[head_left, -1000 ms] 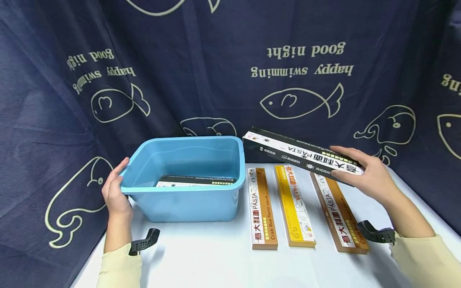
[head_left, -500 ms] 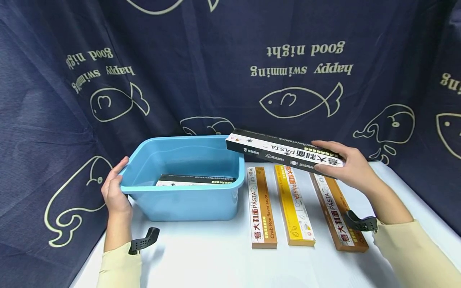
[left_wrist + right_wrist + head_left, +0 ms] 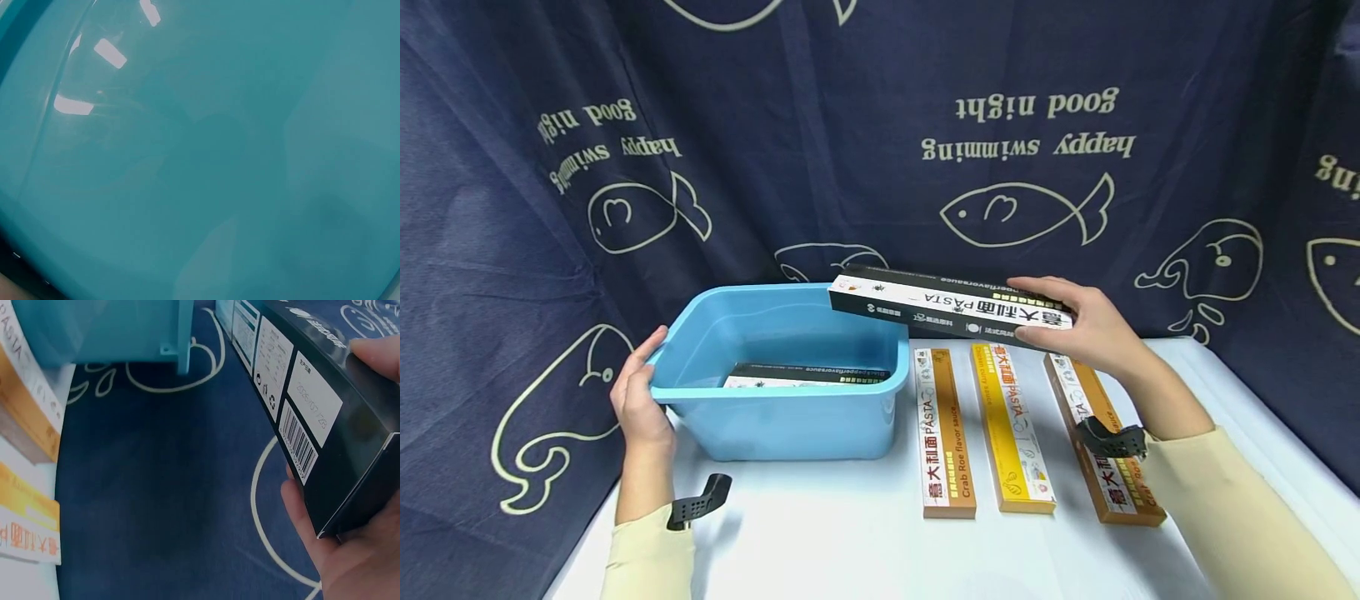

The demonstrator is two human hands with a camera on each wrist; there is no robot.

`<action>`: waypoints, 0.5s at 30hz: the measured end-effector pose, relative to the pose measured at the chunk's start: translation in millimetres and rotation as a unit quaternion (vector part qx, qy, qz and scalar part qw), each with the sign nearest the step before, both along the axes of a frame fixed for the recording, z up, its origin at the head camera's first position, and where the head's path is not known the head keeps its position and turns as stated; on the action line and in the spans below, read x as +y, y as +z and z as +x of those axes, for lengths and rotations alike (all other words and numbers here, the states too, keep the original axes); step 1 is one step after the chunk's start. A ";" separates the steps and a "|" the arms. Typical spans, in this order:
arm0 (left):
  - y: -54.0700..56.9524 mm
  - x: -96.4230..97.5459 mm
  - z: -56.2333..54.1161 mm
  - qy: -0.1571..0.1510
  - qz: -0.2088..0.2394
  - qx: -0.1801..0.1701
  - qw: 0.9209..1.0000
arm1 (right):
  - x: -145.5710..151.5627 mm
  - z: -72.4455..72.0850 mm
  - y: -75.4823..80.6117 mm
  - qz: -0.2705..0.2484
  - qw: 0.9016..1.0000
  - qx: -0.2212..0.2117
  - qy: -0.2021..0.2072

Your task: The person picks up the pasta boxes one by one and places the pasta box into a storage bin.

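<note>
My right hand (image 3: 1078,321) grips the near end of a black and white pasta box (image 3: 951,302) between thumb and fingers. The box is tilted, its far left end over the right part of a blue plastic tub (image 3: 782,425). In the right wrist view, the box's dark side (image 3: 322,412) with a barcode faces the camera. At the tub's left end, my left hand (image 3: 643,396) holds the rim, thumb on the near side. Inside the tub lies another black pasta box (image 3: 812,375), partly hidden by the front wall. The left wrist view is filled by the tub's blue wall (image 3: 206,137).
Right of the tub, three pasta boxes lie lengthwise on the white table (image 3: 820,533): an orange-brown one (image 3: 946,433), a yellow one (image 3: 1012,429) and another brown one (image 3: 1101,400), partly under my right forearm. A dark blue curtain (image 3: 880,150) hangs behind.
My right hand has moved left with the black pasta box, bringing its far end from beside the tub's right rim to over the tub. My left hand stays on the rim.
</note>
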State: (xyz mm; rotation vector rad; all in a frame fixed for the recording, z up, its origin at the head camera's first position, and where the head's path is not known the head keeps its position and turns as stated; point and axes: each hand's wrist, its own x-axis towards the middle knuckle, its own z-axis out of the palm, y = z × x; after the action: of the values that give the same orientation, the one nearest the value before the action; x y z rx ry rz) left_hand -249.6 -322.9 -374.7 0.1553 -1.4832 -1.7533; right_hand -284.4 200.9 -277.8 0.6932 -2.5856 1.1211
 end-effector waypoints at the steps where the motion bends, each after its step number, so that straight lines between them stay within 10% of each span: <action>1: 0.0 -0.2 0.1 0.001 0.000 0.001 1.000 | -2.3 -0.6 0.3 0.000 1.000 0.002 0.008; 15: 2.2 1.9 0.4 0.001 -0.003 0.010 1.000 | -36.5 -9.3 8.5 0.002 0.999 -0.003 0.036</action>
State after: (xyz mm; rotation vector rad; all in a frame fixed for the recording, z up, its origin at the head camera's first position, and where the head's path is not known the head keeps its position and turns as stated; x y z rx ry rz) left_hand -249.2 -321.0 -372.4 0.1348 -1.4726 -1.7449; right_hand -293.7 164.4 -269.3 0.7897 -2.5866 1.1413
